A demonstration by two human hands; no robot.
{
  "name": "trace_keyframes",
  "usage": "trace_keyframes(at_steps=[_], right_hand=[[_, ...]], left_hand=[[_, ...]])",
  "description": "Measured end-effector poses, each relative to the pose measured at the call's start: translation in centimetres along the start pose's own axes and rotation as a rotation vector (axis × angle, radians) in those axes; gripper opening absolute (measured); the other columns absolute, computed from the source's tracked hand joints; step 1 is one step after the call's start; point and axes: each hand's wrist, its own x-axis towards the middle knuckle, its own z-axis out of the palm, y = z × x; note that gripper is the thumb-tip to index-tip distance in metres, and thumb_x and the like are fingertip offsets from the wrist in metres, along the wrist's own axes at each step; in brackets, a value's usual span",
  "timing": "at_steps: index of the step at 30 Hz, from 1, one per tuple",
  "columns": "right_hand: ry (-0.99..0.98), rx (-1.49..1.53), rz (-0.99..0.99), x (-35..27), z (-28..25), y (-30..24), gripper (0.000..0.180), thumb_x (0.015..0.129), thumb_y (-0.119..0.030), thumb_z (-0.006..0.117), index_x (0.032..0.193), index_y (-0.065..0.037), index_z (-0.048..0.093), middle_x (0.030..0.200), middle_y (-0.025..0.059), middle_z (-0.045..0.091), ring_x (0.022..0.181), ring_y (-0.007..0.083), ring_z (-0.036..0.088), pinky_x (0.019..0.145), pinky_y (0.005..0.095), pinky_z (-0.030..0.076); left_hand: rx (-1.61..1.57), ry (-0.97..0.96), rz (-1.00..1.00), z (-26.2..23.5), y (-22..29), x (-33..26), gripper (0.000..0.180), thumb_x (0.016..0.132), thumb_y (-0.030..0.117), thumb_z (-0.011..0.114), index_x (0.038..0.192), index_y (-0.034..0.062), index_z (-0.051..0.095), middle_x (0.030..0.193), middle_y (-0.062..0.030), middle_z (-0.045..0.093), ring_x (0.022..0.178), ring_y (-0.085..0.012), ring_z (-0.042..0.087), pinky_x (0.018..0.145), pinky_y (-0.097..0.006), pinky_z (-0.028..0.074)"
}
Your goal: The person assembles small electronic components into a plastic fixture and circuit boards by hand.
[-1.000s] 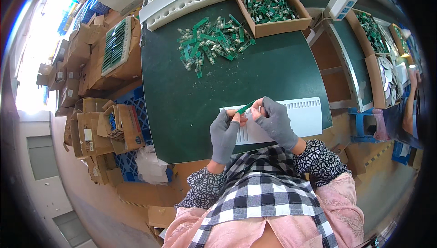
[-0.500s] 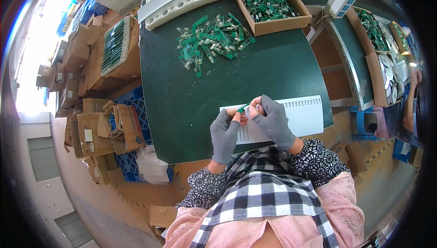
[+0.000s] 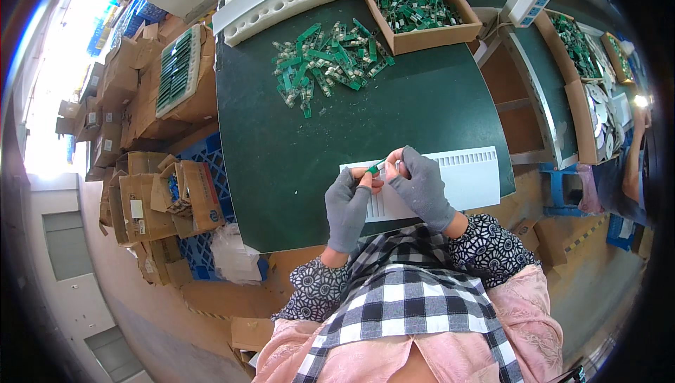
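Board (image 3: 373, 170) sits pinched between thumb and finger of my left hand (image 3: 346, 206), over the white sheet (image 3: 471, 184), its length slanting toward my curled right hand (image 3: 426, 189), whose grip I cannot tell.

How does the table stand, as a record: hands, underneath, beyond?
Left hand: grey-gloved, pinching a small green circuit board
Right hand: grey-gloved, fingertips close to that board; grip unclear
Underneath: flat white rectangular panel on the dark-green tabletop
Beyond: loose heap of green circuit boards, left of an open brown cardboard box holding more boards
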Motion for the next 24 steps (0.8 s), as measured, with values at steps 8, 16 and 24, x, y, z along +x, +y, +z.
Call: trace_keyframes(at_steps=[8, 16, 24], right_hand=[[0.052, 0.049, -0.045, 1.0, -0.8, -0.3, 0.031, 0.088, -0.021, 0.071, 0.108, -0.002, 0.056, 0.06, 0.0006, 0.045, 0.053, 0.0097, 0.043, 0.05, 0.0281, 0.039], [-0.129, 0.405, 0.072, 6.8, -6.9, -3.4, 0.017, 0.095, -0.019, 0.063, 0.093, -0.003, 0.066, 0.065, -0.0033, 0.055, 0.047, 0.0024, 0.048, 0.042, 0.0192, 0.036], [0.171, 0.135, -0.131, 14.4, -10.5, -4.0, 0.039, 0.094, -0.028, 0.066, 0.115, 0.004, 0.057, 0.071, -0.0007, 0.054, 0.055, 0.0057, 0.052, 0.054, 0.0221, 0.043]], left_hand=[[-0.13, -0.007, -0.042, -0.6, 0.6, 0.4, 0.018, 0.099, 0.007, 0.055, 0.104, -0.0081, 0.062, 0.093, -0.0102, 0.068, 0.085, -0.0142, 0.067, 0.078, -0.026, 0.056], [-0.111, -0.126, 0.016, -1.9, 3.2, 0.3, 0.024, 0.1, 0.011, 0.053, 0.116, -0.0054, 0.058, 0.104, -0.0124, 0.065, 0.093, -0.0178, 0.066, 0.079, -0.028, 0.055], [1.074, 0.096, 0.861, -2.4, 6.4, 11.5, 0.032, 0.079, -0.001, 0.066, 0.111, 0.006, 0.064, 0.111, -0.0065, 0.063, 0.103, -0.0262, 0.061, 0.089, -0.036, 0.051]])
